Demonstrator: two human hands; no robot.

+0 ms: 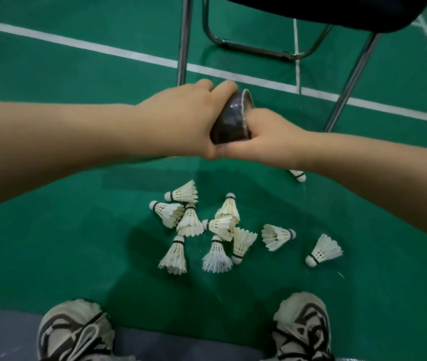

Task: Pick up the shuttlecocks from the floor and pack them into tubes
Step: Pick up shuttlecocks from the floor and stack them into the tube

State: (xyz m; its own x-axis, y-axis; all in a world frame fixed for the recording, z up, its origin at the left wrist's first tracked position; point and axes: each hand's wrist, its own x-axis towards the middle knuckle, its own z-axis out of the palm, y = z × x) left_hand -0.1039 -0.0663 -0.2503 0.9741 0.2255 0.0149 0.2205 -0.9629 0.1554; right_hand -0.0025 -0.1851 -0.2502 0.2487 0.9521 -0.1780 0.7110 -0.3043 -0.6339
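My left hand (pixel 183 118) grips a dark tube (pixel 230 118) near its open end, held above the green floor. My right hand (pixel 267 138) is at the tube's mouth, fingers curled against the rim; what they hold is hidden. Several white feather shuttlecocks (pixel 217 225) lie in a loose pile on the floor below my hands. One lies apart at the right (pixel 323 250), another (pixel 276 235) just left of it, and a further one (pixel 299 175) peeks out under my right forearm.
A metal-framed chair (pixel 259 52) with a dark seat stands just beyond my hands, its legs (pixel 184 40) close to the tube. White court lines (pixel 77 43) cross the green floor. My two shoes (pixel 75 332) are at the bottom edge, on a grey strip.
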